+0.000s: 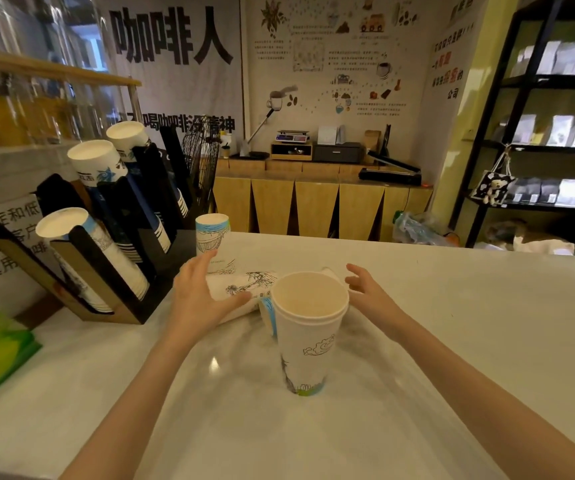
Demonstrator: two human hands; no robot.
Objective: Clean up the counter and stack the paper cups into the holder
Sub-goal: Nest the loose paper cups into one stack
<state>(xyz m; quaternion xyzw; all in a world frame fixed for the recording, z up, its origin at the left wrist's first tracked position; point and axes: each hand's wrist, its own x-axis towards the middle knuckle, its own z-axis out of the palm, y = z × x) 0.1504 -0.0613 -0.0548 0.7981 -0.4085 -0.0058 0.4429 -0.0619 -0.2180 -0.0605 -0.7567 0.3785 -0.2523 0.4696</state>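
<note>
The far wall banner [171, 36] reads "咖啡人" in big black characters. The right wall sign [450, 69] ends with "公司". Cup print is illegible.

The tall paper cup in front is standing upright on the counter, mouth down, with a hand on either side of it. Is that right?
Not quite: the head view shows the tall paper cup standing mouth up, its open rim facing the camera. The left hand and right hand do flank it on the counter.

We see a dim, warm-lit room; glare spots shine on the surface [214, 363], edges bow with wide-angle distortion, and the left shelving blurs.
</note>
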